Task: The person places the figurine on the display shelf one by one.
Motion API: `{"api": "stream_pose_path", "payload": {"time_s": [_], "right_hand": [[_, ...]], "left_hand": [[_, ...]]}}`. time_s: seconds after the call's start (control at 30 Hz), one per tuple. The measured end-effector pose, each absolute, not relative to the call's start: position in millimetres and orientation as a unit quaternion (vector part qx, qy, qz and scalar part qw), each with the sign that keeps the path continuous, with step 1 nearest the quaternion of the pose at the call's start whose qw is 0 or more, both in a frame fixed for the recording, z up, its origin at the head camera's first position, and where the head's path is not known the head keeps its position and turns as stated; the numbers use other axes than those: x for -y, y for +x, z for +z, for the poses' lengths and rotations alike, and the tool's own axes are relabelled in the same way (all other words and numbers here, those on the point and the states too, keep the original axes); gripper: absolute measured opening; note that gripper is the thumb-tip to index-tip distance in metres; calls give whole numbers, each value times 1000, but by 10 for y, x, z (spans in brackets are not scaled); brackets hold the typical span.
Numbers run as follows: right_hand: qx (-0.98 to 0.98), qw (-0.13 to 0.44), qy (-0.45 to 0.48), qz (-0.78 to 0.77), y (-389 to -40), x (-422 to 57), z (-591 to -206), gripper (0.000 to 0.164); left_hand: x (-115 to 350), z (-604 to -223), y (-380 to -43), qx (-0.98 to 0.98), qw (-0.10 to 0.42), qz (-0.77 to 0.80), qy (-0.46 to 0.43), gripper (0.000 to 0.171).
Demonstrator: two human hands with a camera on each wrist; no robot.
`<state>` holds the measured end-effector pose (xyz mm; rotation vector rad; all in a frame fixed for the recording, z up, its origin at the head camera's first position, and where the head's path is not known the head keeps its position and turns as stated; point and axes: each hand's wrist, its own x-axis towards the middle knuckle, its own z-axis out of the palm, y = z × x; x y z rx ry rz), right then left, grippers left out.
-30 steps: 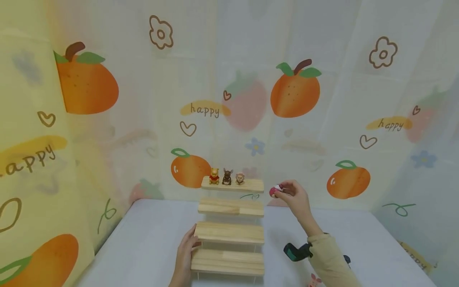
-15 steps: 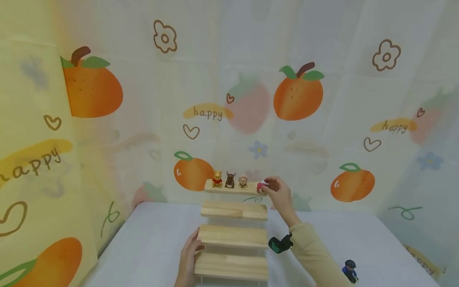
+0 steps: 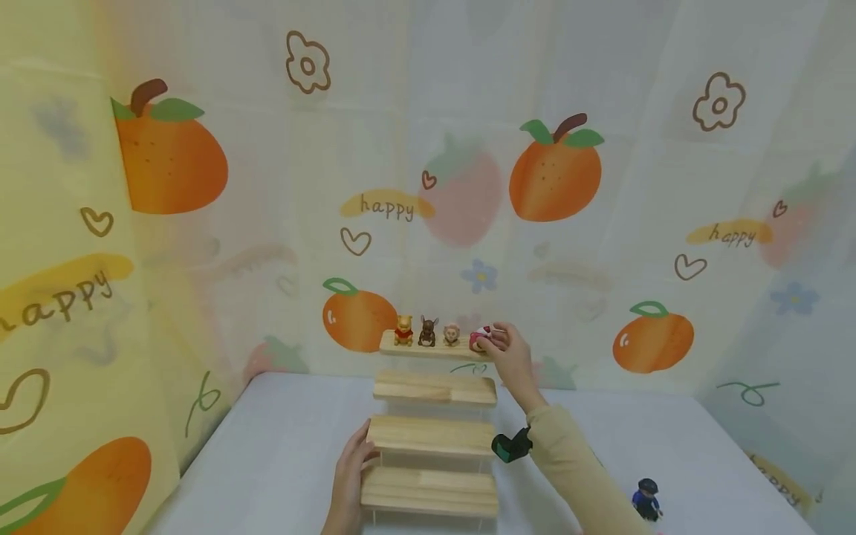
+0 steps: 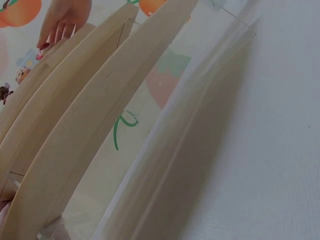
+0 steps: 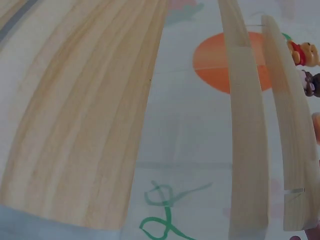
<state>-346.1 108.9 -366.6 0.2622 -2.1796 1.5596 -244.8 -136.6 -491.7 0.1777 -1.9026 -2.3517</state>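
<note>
At the right end of the top board (image 3: 428, 352) of a four-tiered stand of pale wood (image 3: 435, 389), my right hand (image 3: 515, 357) pinches a small pink-and-white figurine (image 3: 478, 340) between thumb and fingers; they partly cover it, so I can't quite tell whether its base rests on the wood. Just left of it, on the same board, are a peach-and-cream figurine (image 3: 452, 336), a dark brown figurine with tall ears (image 3: 428, 332) and a yellow bear in a red shirt (image 3: 403, 331). A black-and-green device (image 3: 511, 446) sits at my right wrist, by my beige sleeve (image 3: 568, 464). My left hand (image 3: 349, 475) grips the left end of the third board down (image 3: 431, 433), fingers curled at its edge. Well off to the right, on the white tabletop (image 3: 267, 453), is a dark-blue figurine with a dark cap (image 3: 646, 499). Behind everything hangs a pale cloth printed with oranges (image 3: 435, 82).
</note>
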Motion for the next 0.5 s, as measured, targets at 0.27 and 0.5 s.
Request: {"api": "stream_pose_path", "payload": {"time_s": [0.27, 0.5], "right_hand": [[816, 219, 113, 524, -3395, -1143, -3668, 51], [834, 204, 125, 498, -3066, -1473, -3726, 40]], "left_hand": [[1354, -4934, -2450, 624, 55, -777, 61, 52], [1354, -4919, -2457, 636, 53, -768, 57, 52]]}}
